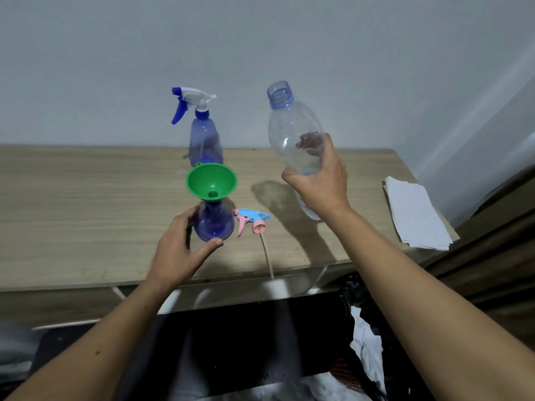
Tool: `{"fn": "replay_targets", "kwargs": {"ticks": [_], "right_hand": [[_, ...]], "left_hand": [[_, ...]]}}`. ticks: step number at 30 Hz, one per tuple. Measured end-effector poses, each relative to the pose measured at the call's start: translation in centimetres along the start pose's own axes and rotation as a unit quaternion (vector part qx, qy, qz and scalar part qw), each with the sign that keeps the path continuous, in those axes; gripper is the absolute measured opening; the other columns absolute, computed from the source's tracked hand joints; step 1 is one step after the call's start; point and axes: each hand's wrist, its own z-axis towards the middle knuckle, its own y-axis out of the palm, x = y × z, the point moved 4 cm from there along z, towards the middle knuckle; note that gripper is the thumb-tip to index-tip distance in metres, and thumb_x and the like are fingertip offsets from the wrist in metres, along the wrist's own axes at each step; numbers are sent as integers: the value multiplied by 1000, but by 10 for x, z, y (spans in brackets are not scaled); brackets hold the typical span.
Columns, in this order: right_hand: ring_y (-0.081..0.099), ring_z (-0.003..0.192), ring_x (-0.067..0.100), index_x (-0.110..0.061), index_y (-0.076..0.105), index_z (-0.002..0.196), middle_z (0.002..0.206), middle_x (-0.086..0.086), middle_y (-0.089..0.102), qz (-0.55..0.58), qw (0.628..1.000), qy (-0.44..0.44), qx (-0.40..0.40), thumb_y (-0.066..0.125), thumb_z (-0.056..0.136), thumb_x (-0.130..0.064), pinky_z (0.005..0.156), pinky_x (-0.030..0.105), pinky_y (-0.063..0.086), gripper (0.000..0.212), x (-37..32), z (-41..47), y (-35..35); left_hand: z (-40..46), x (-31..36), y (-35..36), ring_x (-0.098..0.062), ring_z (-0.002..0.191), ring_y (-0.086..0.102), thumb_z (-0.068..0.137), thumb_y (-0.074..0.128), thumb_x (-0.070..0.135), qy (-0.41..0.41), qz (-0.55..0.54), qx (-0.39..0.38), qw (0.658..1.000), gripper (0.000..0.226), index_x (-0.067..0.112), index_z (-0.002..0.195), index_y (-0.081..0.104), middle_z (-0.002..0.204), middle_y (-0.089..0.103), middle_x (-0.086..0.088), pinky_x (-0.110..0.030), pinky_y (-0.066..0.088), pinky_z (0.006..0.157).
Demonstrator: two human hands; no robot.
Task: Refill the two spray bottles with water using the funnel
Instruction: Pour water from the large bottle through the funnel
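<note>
Wood-grain table (72, 204) fills the middle band of the frame. Left of centre, the left hand (178, 253) is wrapped around the base of an open blue spray bottle (215, 222), thumb and fingers clamped on its sides. A green funnel (211, 180) is seated in its neck. Behind it, near the wall, a second blue spray bottle (204, 137) is seen upright with its blue-and-white trigger head fitted. Just right of the held bottle, a pink-and-blue trigger head (252, 219) is laid on the table, its tube trailing toward the near edge. Right of centre, a clear uncapped plastic bottle (292, 131) is gripped by the right hand (321, 180) and held above the table, mouth up. At far right, white papers (414, 215) are stacked.
</note>
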Motion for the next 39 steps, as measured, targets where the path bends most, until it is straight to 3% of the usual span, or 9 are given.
{"fn": "replay_targets", "kwargs": {"ticks": [3,7,11,17,25,39], "right_hand": [[65,113,18,-30,57,118,116,-20,67,-75,994,-58,-53,83,65,-31,89,37,52,59,-6,0,2],[62,107,29,-23,60,123,120,-9,69,-142,979,-108,-100,84,70,-26,82,32,38,58,-8,0,6],[59,105,35,-21,59,124,117,-1,69,-196,962,-142,-124,81,72,-28,84,39,41,57,-9,-1,10],[59,105,39,-16,61,125,116,4,70,-250,940,-194,-127,80,78,-32,84,44,43,52,-18,-2,10],[60,107,39,-17,59,127,119,4,70,-307,922,-200,-127,83,74,-27,92,46,43,60,-20,6,12],[59,105,41,-16,59,123,113,5,70,-365,898,-219,-112,82,74,-27,93,49,43,55,-18,8,12]], "left_hand": [[1,-2,0,-7,126,62,76,95,44,-3,-3,-1,1000,89,28,151,51,141,62,9,-37,52,111],[1,-1,2,-6,126,63,76,95,44,-1,-1,3,1000,87,25,150,53,141,62,8,-31,50,111],[1,0,4,-3,124,61,76,95,43,5,4,6,1000,87,23,150,54,138,60,12,-24,47,109],[1,0,4,-5,122,61,77,94,46,2,17,6,1000,87,21,149,53,138,62,8,-25,48,106],[1,0,5,-7,125,62,77,93,47,0,8,10,1000,87,24,150,53,140,62,8,-35,52,110],[1,0,5,-10,126,62,79,92,46,1,18,5,1000,86,22,151,51,141,61,6,-36,52,109]]}}
